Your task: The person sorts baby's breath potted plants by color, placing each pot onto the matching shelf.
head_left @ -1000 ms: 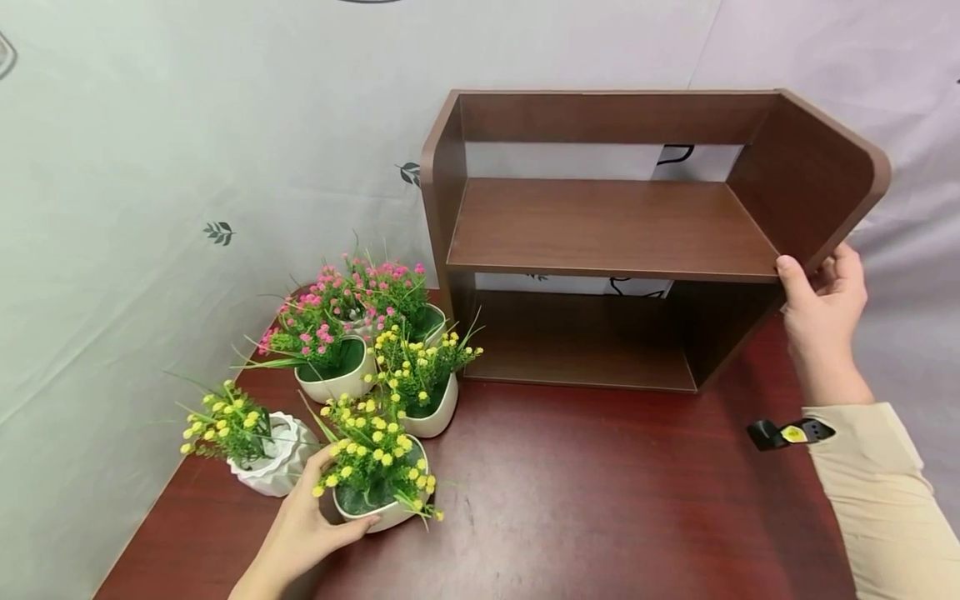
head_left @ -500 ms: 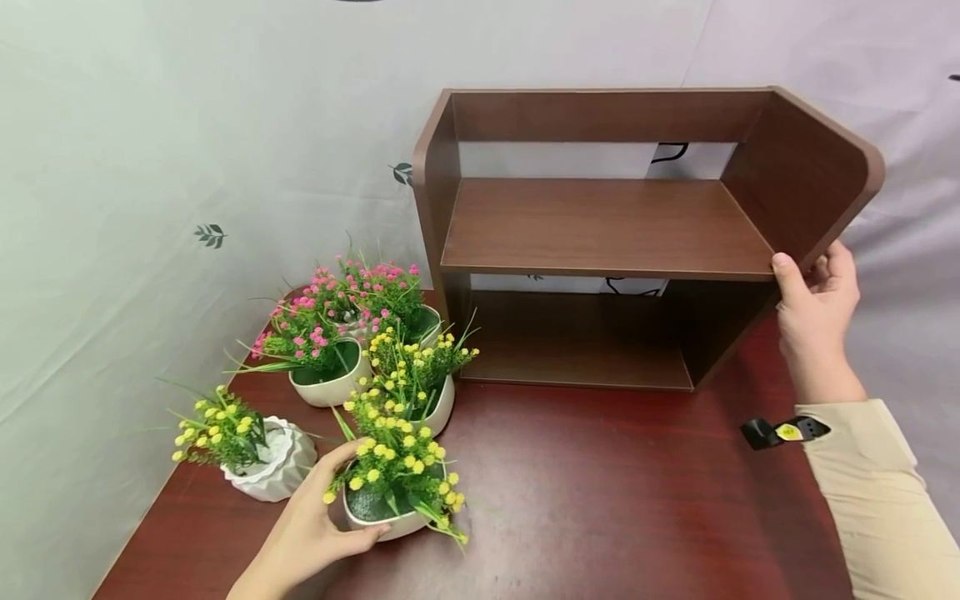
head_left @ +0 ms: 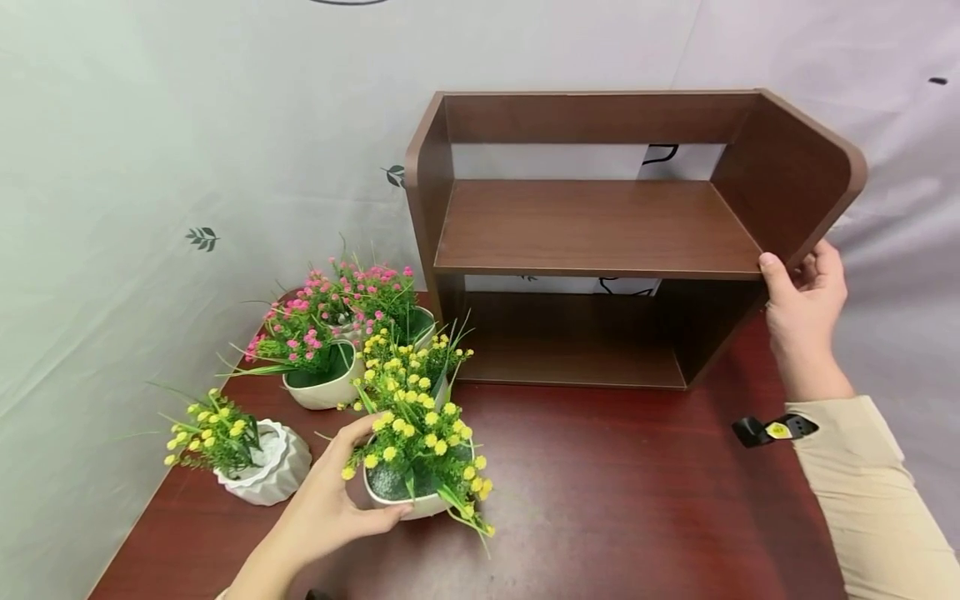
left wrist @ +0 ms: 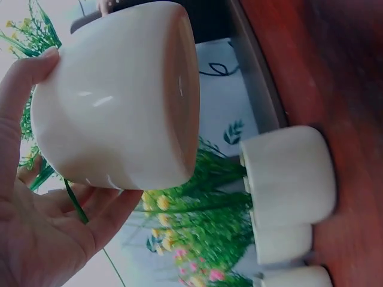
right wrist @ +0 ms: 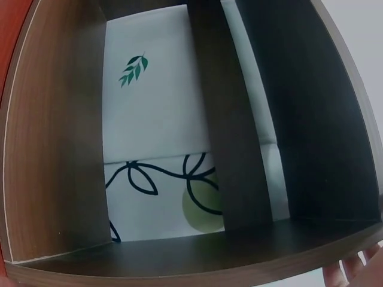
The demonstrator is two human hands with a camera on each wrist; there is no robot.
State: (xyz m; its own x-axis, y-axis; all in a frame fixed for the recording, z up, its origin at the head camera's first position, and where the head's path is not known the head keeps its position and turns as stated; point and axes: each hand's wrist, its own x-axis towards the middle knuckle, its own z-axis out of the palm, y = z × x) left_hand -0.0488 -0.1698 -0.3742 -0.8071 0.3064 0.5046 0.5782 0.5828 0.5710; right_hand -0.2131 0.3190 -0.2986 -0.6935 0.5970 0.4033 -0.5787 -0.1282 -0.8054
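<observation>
Left hand (head_left: 330,500) higher, gripping flowerpot (left wrist: 119,101), right hand (head_left: 808,312) clasping shelf (head_left: 592,227), red tabletop (head_left: 600,483), leaf-print backdrop (head_left: 285,125)

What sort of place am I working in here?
Perhaps a staged tabletop corner: a brown two-tier shelf stands on a reddish table, with potted, artificial-looking flowers nearby and a creased, leaf-printed backdrop behind.

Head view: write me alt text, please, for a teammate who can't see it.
The left hand holds a cream pot of yellow flowers over a reddish table; the right hand grips the right side of a brown shelf unit. More pink and yellow potted flowers stand left of the shelf unit.
</observation>
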